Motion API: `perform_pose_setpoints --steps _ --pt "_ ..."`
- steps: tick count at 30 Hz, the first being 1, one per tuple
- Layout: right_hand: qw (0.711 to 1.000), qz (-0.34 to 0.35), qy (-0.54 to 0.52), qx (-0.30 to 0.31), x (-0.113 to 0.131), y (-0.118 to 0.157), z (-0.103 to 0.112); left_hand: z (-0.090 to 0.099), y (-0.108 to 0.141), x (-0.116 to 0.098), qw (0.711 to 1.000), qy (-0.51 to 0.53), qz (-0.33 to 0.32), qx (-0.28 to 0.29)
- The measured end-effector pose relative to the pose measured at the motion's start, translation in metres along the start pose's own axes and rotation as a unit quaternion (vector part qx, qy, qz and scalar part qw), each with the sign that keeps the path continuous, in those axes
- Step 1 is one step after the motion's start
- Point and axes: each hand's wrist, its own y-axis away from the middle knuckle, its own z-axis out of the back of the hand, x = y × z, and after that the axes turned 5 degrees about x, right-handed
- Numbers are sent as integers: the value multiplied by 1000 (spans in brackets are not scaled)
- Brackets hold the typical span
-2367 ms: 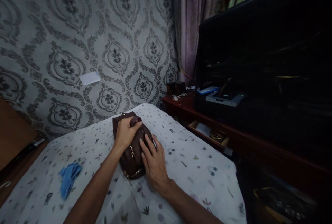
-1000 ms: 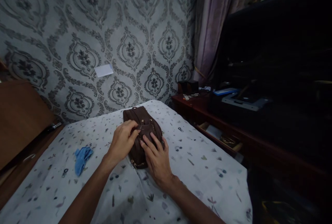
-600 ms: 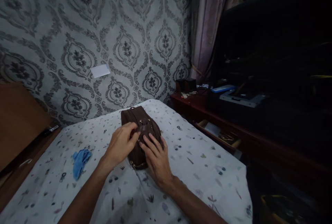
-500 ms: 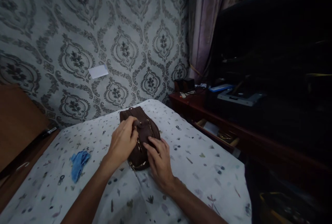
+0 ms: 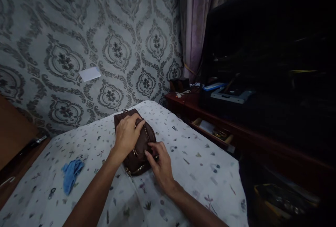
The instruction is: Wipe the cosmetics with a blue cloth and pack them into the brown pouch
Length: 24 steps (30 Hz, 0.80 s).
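A dark brown bag with gold-coloured zips lies on the white patterned sheet, between my hands. My left hand rests over its upper left part, with thumb and forefinger bent together near a zip; what lies between them is too small to make out. On the bag's lower right side is my right hand, its thumb and forefinger apart and their tips touching the bag. A crumpled blue cloth lies on the sheet to the left of my left forearm.
Beyond the sheet stands a patterned wall with a white card. At the right, a reddish desk has an open drawer, under a large dark screen. A brown panel is at the far left.
The view has shifted, so most things sit further left. My left hand has moved up along the bag toward the zip, and my right thumb and forefinger have spread.
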Motion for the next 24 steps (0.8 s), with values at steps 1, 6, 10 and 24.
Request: perform_pose_setpoints --steps 1,6,10,24 --pt "1000 0 1 0 0 0 0 -1 0 0 1000 6 -1 -1" --pt "1000 10 21 4 -1 0 -1 -4 2 3 997 80 -20 4" --pt "999 18 32 2 -2 0 -2 -3 6 3 993 105 -48 2" --pt "999 4 38 6 -2 1 -3 4 15 6 983 158 -85 47"
